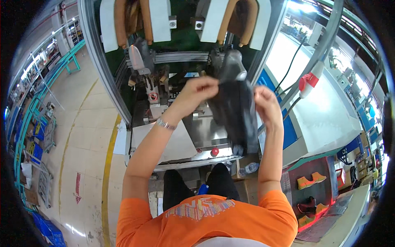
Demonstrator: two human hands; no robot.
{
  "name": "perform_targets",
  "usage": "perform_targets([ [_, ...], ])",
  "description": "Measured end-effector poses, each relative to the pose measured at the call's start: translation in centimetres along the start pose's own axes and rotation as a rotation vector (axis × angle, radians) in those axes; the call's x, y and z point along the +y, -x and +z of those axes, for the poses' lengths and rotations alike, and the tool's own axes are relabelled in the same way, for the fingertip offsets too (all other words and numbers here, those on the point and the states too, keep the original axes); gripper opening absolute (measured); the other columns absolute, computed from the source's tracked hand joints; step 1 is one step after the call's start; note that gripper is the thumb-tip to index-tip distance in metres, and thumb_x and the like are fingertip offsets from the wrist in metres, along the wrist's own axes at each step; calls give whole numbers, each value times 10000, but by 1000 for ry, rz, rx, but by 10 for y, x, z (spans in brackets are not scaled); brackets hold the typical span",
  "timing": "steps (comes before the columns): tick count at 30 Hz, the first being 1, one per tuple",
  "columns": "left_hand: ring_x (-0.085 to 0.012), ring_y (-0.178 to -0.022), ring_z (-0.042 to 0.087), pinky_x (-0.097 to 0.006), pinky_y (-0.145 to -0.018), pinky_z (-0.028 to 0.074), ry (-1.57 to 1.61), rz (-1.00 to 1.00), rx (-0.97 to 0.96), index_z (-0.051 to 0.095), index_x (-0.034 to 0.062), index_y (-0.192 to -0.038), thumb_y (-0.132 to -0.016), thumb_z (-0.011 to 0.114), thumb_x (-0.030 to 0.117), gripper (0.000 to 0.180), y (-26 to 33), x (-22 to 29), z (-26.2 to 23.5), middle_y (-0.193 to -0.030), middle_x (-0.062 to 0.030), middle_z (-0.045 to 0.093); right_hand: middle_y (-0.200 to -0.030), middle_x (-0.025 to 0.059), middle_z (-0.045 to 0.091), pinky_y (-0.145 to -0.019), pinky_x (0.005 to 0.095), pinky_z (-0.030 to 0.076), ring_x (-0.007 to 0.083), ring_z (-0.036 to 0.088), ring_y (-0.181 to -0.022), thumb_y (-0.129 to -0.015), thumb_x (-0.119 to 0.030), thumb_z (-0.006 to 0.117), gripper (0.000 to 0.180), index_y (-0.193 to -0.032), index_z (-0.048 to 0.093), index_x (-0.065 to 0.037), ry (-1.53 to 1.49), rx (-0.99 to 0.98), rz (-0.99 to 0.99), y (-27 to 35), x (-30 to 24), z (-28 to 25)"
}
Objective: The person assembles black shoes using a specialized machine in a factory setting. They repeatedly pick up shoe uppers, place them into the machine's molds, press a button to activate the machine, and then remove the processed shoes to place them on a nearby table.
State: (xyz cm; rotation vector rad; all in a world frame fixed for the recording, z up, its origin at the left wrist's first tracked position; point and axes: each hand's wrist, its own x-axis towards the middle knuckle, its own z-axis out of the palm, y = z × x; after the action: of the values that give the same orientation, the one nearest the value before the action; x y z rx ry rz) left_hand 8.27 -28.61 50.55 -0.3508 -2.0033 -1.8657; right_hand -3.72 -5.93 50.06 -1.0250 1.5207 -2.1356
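Both hands, left hand (pixel 200 91) and right hand (pixel 266 108), pinch a dark shoe upper (pixel 236 111) at frame centre, long axis vertical.

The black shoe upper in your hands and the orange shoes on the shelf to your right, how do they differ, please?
The black upper is dark; the orange shoes are bright with pale soles. The upper is held up by the left hand and right hand before the machine; the orange shoes rest on a red-lit shelf. Both are footwear.
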Motion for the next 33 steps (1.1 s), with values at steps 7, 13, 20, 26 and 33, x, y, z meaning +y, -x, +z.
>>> perform_targets([
  [7, -63, -769, 502, -186, -645, 390, 407, 60, 447, 575, 46, -974, -819, 618, 134, 184, -103, -46, 5, -843, -8, 576, -783, 25, 624, -650, 242, 472, 118, 581, -713, -808, -67, 590, 64, -855, 619, -36, -262, 176, -6, -113, 19, -15],
  [13, -83, -779, 527, -207, -670, 408, 254, 42, 526, 540, 34, -957, -801, 638, 121, 204, -107, -69, -1, -839, -42, 583, -781, 31, 625, -613, 228, 470, 111, 582, -690, -801, -68, 605, 45, -830, 617, -37, -310, 206, 20, -117, 41, -11],
  [20, -92, -749, 538, -217, -697, 435, -4, 217, 555, 523, 7, -928, -787, 628, 38, 178, -102, -67, 5, -824, -42, 580, -773, -1, 596, -618, 235, 442, 95, 550, -680, -829, -140, 595, 110, -881, 595, -43, -370, 214, 52, -102, 76, -12],
  [26, -99, -766, 542, -220, -717, 439, -48, 230, 598, 526, 14, -912, -789, 610, -7, 150, -107, -66, 13, -826, -36, 572, -814, 28, 618, -647, 256, 462, 123, 579, -715, -866, -173, 545, 140, -894, 595, -46, -452, 201, 35, -110, 82, -20],
  [33, -115, -777, 550, -230, -716, 456, -82, 196, 639, 540, 22, -926, -786, 599, -14, 157, -101, -68, 2, -806, -28, 575, -816, 40, 624, -641, 262, 476, 120, 589, -713, -863, -189, 543, 165, -910, 588, -38, -481, 221, 53, -103, 93, -9],
])
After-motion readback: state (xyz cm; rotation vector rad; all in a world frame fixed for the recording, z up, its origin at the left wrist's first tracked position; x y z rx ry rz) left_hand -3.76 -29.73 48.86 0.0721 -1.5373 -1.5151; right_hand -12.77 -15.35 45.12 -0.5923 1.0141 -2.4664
